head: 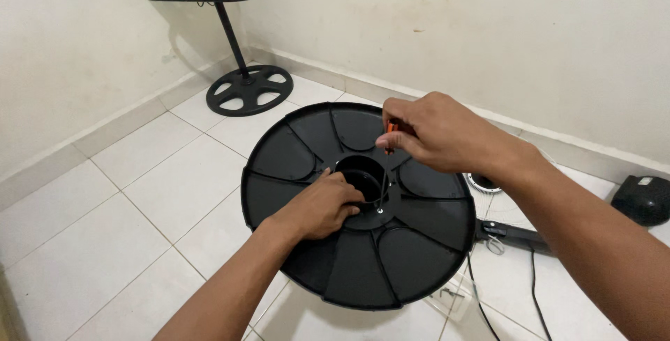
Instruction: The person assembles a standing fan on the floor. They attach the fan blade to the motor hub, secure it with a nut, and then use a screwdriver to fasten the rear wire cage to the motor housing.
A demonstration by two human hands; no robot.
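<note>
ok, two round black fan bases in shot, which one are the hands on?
The big solid ribbed base in the foreground: left hand at its centre hole, right hand holding a screwdriver. The spoked base sits untouched by the wall.

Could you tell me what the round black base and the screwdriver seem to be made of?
The base looks like moulded black plastic: matte with a soft sheen, and raised ribs dividing it into segments. The screwdriver has a thin, bright shaft that reads as bare metal; its orange handle, mostly hidden in the right hand, is probably plastic. The left hand rests on the base's hub.
</note>
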